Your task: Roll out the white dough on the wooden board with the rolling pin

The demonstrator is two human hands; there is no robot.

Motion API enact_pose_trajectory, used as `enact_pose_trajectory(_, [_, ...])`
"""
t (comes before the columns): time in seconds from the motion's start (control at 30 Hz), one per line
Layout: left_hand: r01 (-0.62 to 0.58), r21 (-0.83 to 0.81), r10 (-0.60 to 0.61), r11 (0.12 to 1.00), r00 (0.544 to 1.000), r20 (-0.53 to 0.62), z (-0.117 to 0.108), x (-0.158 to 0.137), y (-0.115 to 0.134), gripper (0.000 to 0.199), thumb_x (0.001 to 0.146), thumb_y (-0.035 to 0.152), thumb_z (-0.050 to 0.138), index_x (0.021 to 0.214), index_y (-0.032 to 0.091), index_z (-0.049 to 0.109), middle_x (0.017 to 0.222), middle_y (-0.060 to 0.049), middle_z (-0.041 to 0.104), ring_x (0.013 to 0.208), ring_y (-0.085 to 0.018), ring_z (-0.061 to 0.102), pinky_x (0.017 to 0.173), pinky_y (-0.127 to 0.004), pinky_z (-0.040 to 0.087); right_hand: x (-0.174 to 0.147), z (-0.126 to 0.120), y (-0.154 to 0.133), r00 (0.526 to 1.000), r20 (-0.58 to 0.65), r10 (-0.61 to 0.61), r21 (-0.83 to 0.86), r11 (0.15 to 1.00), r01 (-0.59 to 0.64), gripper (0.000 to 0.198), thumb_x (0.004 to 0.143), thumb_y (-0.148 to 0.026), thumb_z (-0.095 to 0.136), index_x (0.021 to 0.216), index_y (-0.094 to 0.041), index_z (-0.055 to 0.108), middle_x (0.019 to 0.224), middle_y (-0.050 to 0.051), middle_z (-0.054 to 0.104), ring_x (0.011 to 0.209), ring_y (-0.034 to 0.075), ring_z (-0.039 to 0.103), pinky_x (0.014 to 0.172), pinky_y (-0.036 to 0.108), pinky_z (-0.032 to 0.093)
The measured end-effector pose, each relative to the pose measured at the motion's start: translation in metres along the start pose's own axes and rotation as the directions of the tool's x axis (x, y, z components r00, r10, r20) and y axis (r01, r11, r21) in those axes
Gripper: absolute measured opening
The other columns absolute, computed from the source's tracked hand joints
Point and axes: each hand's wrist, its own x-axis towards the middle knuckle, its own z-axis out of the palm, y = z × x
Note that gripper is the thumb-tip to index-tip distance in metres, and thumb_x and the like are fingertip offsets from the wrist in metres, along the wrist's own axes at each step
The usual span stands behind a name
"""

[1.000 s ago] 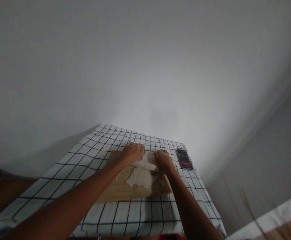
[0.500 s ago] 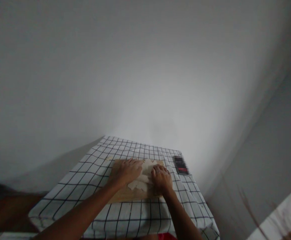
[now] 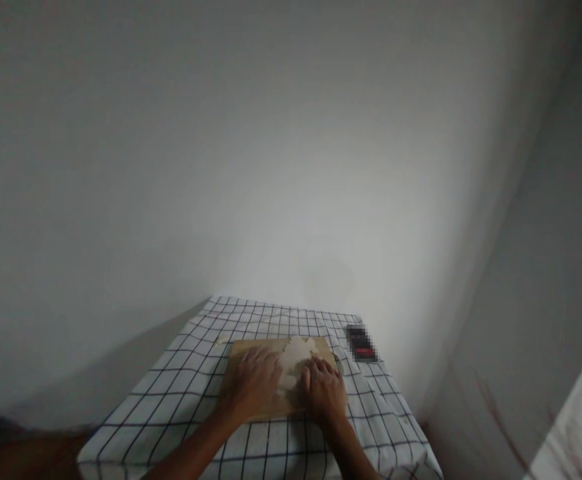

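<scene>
A flattened, ragged-edged sheet of pale dough (image 3: pixel 298 348) lies on a wooden board (image 3: pixel 238 347). Across it runs a light-coloured rolling pin (image 3: pixel 288 382), of which only a short middle stretch shows between my hands. My left hand (image 3: pixel 253 378) presses over its left end, with the fingers reaching forward and somewhat blurred. Over the right end, my right hand (image 3: pixel 325 385) is closed, its fingers curled down. Both ends of the pin are hidden beneath my hands.
A black-and-white checked cloth (image 3: pixel 171 383) covers the table. To the right of the board lies a dark, pixelated object (image 3: pixel 361 343). A small pale scrap (image 3: pixel 221 340) sits near the board's far left corner. White walls (image 3: pixel 291 167) rise behind the table.
The view has tilted up, so the table sits lower in the picture. Both hands and the rolling pin have come back toward me over the dough, uncovering more of its far part.
</scene>
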Motion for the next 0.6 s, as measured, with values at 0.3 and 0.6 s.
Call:
enact_pose_trajectory(0.3, [0.079,-0.048,-0.075,0.996,0.995,0.068,0.012,0.034,-0.004,0.035,0.102,0.029,0.046,0.121,0.025,0.075,0.131,-0.011,0.073,0.125,-0.030,0.064,0.107,-0.046,0.049,0.027,0.000,0.010,0.999,0.007,-0.045,-0.023,0.999,0.046,0.032,0.108,-0.034,0.043,0.120,-0.025,0.071,0.138,0.008,0.068,0.132,0.024,0.060,0.109,0.039,0.045])
enact_pose_trajectory(0.6, [0.075,-0.070,-0.057,0.995,0.971,0.234,0.022,0.084,-0.014,0.038,0.103,0.038,0.042,0.114,0.023,0.075,0.118,-0.013,0.076,0.114,-0.030,0.067,0.097,-0.042,0.049,0.067,0.004,0.026,0.997,0.070,-0.013,-0.035,0.999,0.016,0.036,0.111,-0.035,0.035,0.121,-0.024,0.068,0.134,0.009,0.068,0.126,0.022,0.060,0.103,0.036,0.047])
